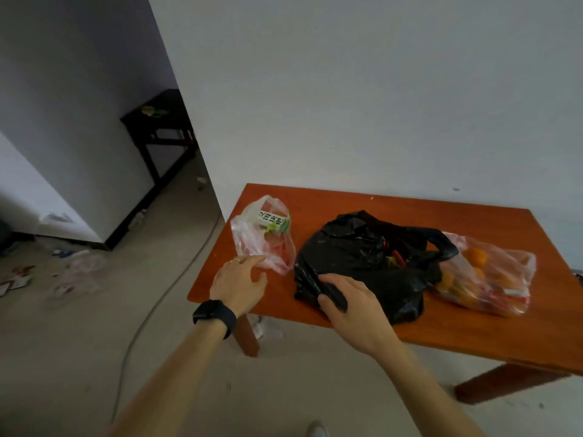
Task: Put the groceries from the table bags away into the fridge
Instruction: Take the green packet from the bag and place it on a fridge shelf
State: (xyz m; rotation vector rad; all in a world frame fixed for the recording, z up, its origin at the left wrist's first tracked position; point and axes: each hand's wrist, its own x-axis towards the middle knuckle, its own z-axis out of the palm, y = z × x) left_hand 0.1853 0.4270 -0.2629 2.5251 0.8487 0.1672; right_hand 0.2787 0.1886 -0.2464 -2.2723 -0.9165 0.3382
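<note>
Groceries sit in 3 bags on the red-brown table (362,203), and the black bag (356,257) is the middle one, crumpled, its mouth gaping with red and yellow packaging showing inside. Right hand (353,305) is on the near-left corner of the black bag, thumb and curled fingers pinching a fold of the dark plastic. Left of the black bag, just beside it, lies the pink bag (252,244), thin and see-through, with a green-and-white carton (273,219) inside near its top. Left hand (239,283) hovers at that pink bag's near edge, fingers spread loose and holding nothing; whether the fingertips touch the plastic, I cannot tell. It wears a ring (235,261), and a black watch (214,313) wraps the wrist. Right of the black bag, pressed against it, is the clear bag (504,285) with oranges (475,256) inside. Well left of the black bag, down on the floor, a cable (176,279) trails past scattered litter (63,272), with a dark side table (164,121) farther back.
</note>
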